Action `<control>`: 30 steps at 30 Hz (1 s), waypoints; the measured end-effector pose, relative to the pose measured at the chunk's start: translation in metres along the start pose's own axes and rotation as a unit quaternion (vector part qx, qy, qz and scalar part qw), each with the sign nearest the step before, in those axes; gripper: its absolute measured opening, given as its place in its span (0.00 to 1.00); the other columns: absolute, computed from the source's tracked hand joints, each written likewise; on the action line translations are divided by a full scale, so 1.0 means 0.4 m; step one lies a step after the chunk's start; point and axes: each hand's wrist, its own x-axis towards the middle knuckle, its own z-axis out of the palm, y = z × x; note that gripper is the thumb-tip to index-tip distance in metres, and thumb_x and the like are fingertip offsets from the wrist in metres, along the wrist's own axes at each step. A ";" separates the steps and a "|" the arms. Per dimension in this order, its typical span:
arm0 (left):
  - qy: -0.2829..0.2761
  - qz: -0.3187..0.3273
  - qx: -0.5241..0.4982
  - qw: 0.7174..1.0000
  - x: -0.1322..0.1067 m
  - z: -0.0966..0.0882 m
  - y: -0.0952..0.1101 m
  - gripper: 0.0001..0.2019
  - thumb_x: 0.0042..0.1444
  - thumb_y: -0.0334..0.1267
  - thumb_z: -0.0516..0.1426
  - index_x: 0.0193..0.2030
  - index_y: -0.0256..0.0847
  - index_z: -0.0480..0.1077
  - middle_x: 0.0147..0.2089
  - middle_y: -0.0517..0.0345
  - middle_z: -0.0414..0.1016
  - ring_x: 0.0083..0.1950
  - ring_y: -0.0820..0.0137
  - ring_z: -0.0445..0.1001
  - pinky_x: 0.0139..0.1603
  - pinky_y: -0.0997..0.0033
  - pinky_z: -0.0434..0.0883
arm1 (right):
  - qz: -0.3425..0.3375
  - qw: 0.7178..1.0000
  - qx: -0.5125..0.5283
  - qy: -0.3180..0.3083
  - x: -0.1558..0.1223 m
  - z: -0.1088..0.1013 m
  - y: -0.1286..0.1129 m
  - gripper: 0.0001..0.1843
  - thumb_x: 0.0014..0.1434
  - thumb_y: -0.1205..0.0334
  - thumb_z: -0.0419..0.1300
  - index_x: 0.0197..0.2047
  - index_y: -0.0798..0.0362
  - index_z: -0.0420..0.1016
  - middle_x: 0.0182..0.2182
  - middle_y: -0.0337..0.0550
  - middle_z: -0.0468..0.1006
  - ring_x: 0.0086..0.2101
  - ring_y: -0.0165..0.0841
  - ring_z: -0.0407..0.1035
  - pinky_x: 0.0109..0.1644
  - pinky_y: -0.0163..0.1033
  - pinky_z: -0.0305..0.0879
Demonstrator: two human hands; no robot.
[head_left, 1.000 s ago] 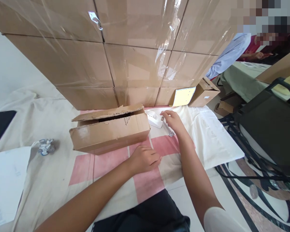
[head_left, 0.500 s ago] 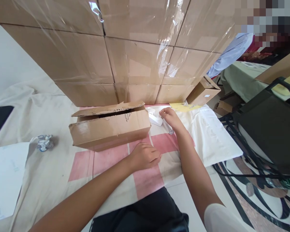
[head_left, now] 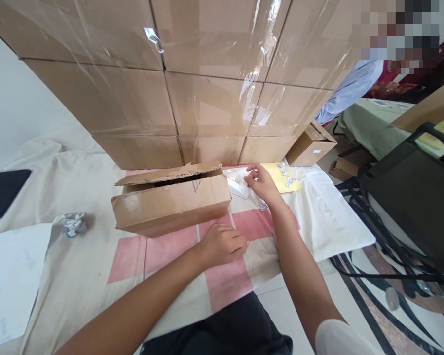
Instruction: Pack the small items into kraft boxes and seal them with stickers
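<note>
My left hand (head_left: 222, 243) rests on the pink-and-white cloth (head_left: 170, 256) with its fingers curled loosely; nothing shows in it. Just beyond it lies a long cardboard box (head_left: 172, 199) with a torn open flap. My right hand (head_left: 261, 183) reaches past the box's right end, its fingers curled at a small white object (head_left: 238, 187) on the cloth. A yellow sheet (head_left: 283, 176) with several small stickers lies flat right of that hand. A small metal piece (head_left: 263, 207) sits by my right wrist.
A wall of plastic-wrapped cartons (head_left: 192, 79) rises behind. A small carton (head_left: 311, 145) leans at its right end. A crumpled wad (head_left: 73, 224), white paper (head_left: 11, 276) and a dark item (head_left: 3, 192) lie left. A black case (head_left: 418, 202) with cables stands right. A person's sleeve (head_left: 351, 91) shows behind.
The yellow sheet, which stood against the cartons a second ago, now lies flat on the cloth. My right hand shifted slightly by the white object. My left hand stayed put.
</note>
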 end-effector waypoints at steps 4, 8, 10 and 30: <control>-0.001 -0.003 0.002 1.000 0.003 -0.002 0.002 0.20 0.65 0.34 0.54 0.19 0.40 0.61 0.17 0.64 0.62 0.20 0.75 0.57 0.24 0.69 0.55 | 0.011 0.997 0.075 0.010 -0.005 -0.010 -0.008 0.13 0.52 0.62 0.57 0.43 0.48 0.66 0.20 0.25 0.66 0.25 0.33 0.72 0.39 0.39 0.63; -0.005 -0.002 -0.002 1.000 0.002 0.000 0.001 0.19 0.65 0.33 0.53 0.20 0.40 0.62 0.18 0.64 0.63 0.20 0.75 0.57 0.25 0.69 0.56 | 0.029 0.992 0.122 0.009 -0.006 -0.012 -0.001 0.12 0.50 0.61 0.58 0.41 0.48 0.67 0.18 0.26 0.68 0.25 0.32 0.71 0.38 0.39 0.65; -0.009 -0.002 -0.004 1.000 0.000 0.001 0.000 0.19 0.65 0.33 0.53 0.20 0.40 0.62 0.18 0.64 0.63 0.20 0.75 0.58 0.25 0.69 0.57 | 0.045 0.990 0.132 0.016 -0.007 -0.012 0.003 0.12 0.49 0.61 0.59 0.40 0.49 0.67 0.18 0.27 0.69 0.25 0.32 0.70 0.37 0.38 0.64; -0.005 -0.001 -0.015 1.000 0.000 -0.003 -0.001 0.19 0.64 0.33 0.54 0.20 0.40 0.62 0.18 0.64 0.62 0.20 0.75 0.57 0.25 0.69 0.56 | 0.124 0.953 0.267 0.076 -0.029 0.035 0.009 0.17 0.38 0.59 0.65 0.30 0.47 0.62 0.17 0.27 0.62 0.21 0.26 0.57 0.29 0.34 0.54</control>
